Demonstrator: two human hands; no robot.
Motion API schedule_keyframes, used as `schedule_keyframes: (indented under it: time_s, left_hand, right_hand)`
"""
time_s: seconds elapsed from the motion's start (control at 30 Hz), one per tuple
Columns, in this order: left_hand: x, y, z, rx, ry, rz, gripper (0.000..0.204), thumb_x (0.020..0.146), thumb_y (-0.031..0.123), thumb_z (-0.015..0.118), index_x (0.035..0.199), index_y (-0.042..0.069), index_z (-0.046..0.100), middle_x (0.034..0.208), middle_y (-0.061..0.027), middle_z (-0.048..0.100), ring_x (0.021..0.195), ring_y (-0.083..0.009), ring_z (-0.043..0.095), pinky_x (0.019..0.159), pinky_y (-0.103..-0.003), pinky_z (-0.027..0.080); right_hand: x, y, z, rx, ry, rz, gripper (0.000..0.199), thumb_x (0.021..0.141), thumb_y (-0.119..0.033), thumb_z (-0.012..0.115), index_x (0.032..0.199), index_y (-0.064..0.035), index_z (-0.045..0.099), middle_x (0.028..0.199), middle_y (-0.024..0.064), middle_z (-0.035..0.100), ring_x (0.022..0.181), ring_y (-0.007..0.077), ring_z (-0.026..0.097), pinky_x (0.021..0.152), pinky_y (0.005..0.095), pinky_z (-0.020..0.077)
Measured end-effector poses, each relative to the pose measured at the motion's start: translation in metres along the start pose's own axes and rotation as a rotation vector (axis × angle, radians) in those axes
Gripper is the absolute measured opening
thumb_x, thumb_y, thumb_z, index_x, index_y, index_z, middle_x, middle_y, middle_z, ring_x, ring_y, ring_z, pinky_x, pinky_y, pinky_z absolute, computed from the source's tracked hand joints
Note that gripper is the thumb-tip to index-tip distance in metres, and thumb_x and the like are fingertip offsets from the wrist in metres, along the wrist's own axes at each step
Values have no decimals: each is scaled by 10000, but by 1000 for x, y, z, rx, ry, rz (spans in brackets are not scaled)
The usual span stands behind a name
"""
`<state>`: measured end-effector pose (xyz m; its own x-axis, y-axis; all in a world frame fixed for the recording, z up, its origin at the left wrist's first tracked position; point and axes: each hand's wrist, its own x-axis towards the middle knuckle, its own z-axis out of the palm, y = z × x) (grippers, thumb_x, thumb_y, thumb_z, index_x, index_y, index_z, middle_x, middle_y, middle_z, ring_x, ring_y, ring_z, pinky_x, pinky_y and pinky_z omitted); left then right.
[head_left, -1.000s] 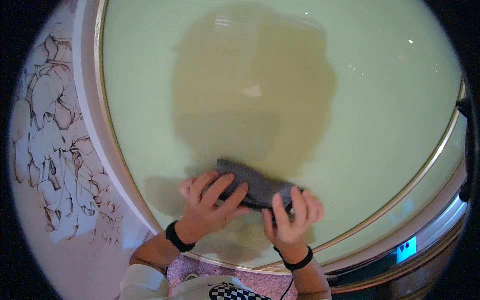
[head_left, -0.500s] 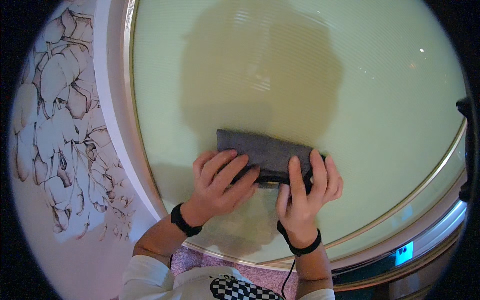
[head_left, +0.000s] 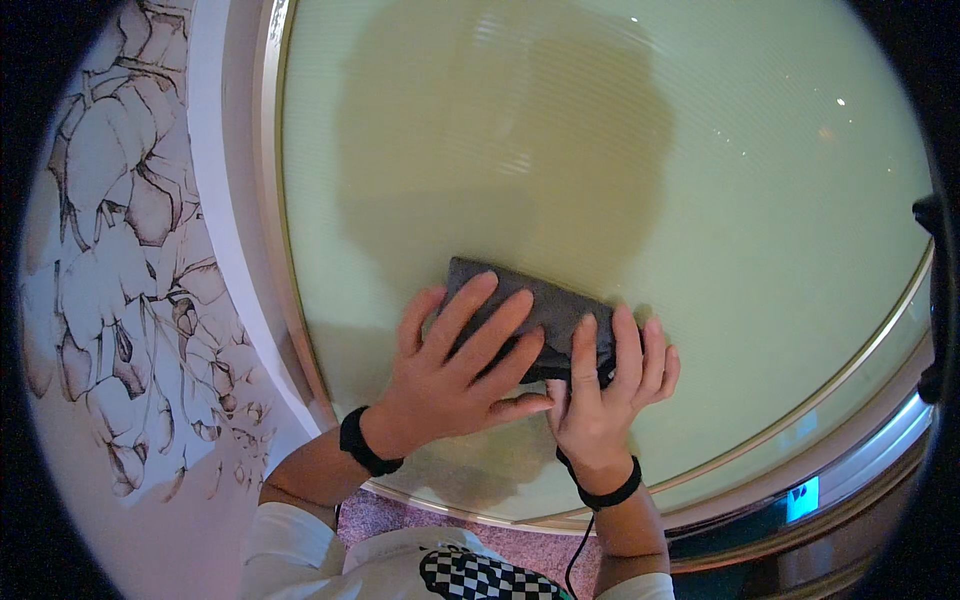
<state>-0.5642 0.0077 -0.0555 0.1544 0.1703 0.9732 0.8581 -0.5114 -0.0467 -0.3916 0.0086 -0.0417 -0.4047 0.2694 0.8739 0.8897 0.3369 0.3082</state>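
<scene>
Head view: my left hand (head_left: 450,375) and right hand (head_left: 605,385) lie flat, fingers spread, pressing the grey cloth (head_left: 545,310) onto the pale green panel (head_left: 720,220); uneven pressure might let it slide out beneath my palms.

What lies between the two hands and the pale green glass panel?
A folded dark grey cloth lies there. In the head view the left hand and the right hand press flat on it against the pale green glass panel.

Two hands, left (head_left: 455,375) and right (head_left: 605,385), one grey cloth (head_left: 545,310), one pale green panel (head_left: 600,150), two black wristbands (head_left: 362,445).
</scene>
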Motion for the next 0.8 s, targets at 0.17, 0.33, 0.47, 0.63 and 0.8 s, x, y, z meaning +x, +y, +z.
schedule_keyframes:
  time_s: [0.17, 0.33, 0.47, 0.63, 0.8]
  left_hand:
    - [-33, -6, 1, 119, -80, 94, 233, 820, 284, 587, 1045, 235, 621, 1295, 23, 498, 1212, -220, 455, 997, -475, 302]
    - [-41, -13, 1, 107, -31, 112, 226, 818, 217, 587, 1034, 196, 649, 1278, 18, 521, 1200, -219, 467, 983, -418, 335]
    - [-5, -26, -7, 96, 47, 92, 224, 794, 186, 607, 1008, 149, 661, 1228, -6, 564, 1181, -228, 487, 967, -385, 353]
    - [7, -30, -14, 103, 99, 60, 235, 754, 154, 619, 983, 138, 666, 1146, -29, 591, 1080, -233, 529, 898, -384, 412]
    - [-37, -30, -20, 102, 10, 80, 228, 749, 153, 621, 971, 147, 668, 1121, -30, 594, 1068, -233, 532, 875, -387, 429]
  right_hand:
    - [-37, 0, 15, 41, 62, -37, 409, 770, -367, 625, 1143, -201, 599, 1258, 135, 490, 1211, 350, 369, 1017, 563, 160]
    - [-43, 4, 13, -68, 17, -166, 426, 827, -335, 567, 1174, -89, 545, 1290, 253, 424, 1234, 412, 319, 1021, 577, 162]
    - [-4, -7, 5, -48, 0, -44, 450, 718, -297, 672, 1156, -223, 602, 1295, 137, 475, 1231, 325, 358, 1029, 555, 147]
    - [19, -17, 2, 1, 9, -19, 500, 703, -236, 659, 1191, -164, 572, 1324, 162, 421, 1245, 347, 322, 1033, 553, 147]
    - [-20, -29, 14, 7, 5, -114, 479, 716, -214, 637, 1181, -125, 570, 1309, 186, 417, 1226, 361, 332, 1028, 552, 166]
